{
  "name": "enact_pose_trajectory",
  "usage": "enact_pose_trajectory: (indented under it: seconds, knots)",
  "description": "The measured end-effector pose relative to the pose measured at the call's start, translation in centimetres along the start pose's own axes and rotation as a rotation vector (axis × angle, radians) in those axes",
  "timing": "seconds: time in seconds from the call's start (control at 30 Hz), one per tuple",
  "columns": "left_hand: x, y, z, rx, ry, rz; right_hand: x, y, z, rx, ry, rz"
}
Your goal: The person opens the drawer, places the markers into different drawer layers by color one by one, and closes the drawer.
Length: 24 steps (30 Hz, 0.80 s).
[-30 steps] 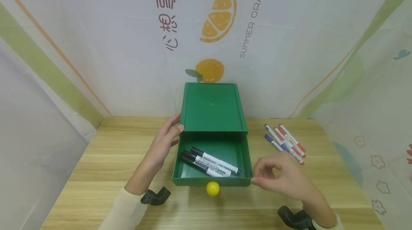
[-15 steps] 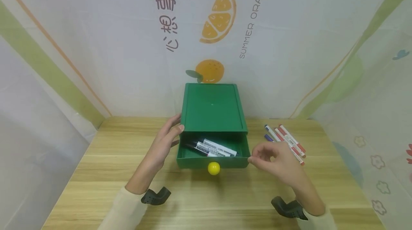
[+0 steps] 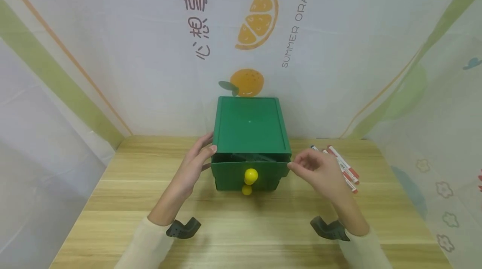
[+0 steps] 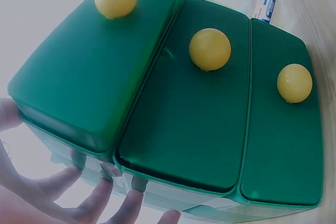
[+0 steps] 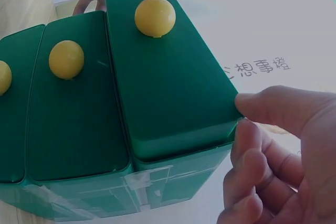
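A green cabinet point(image 3: 251, 124) with three drawers and yellow ball knobs stands against the back wall. Its top drawer point(image 3: 231, 172) sticks out a little at the front, leaving a dark narrow gap where the markers inside barely show. My right hand point(image 3: 320, 172) pinches the drawer's right front corner between thumb point(image 5: 273, 106) and index finger, its other fingers curled. My left hand point(image 3: 190, 168) rests along the cabinet's left side, fingers fairly straight and the thumb at the top front edge. In the left wrist view, the middle drawer point(image 4: 184, 114) and bottom drawer point(image 4: 283, 150) sit flush.
Several slim markers point(image 3: 348, 168) with red and blue caps lie on the wooden table point(image 3: 248, 235) right of the cabinet, partly behind the right hand. A printed white cloth point(image 3: 158, 51) hangs behind and at both sides. A dark camera mount point(image 3: 184, 228) sits at each wrist.
My right hand has moved away from me with the top drawer, sliding it most of the way into the cabinet. The markers in it have gone under the cabinet top. The left hand stays put.
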<state>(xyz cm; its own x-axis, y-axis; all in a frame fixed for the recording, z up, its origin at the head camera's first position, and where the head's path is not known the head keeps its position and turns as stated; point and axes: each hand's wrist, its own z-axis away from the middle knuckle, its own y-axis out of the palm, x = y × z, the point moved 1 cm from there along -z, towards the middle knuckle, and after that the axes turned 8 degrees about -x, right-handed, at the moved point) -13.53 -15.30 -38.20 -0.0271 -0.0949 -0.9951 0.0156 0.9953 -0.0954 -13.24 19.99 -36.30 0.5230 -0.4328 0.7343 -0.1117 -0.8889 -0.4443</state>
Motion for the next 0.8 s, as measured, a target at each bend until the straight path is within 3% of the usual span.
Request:
enact_pose_trajectory:
  seconds: [0.53,0.8]
  knots:
    - [0.0,0.0,-0.1,0.003,-0.003,0.000,-0.4,0.5,-1.6,-0.025,0.045,0.038]
    - [0.0,0.1,-0.2,-0.003,0.000,-0.003,-0.8,1.0,-1.8,-0.046,0.010,0.059]
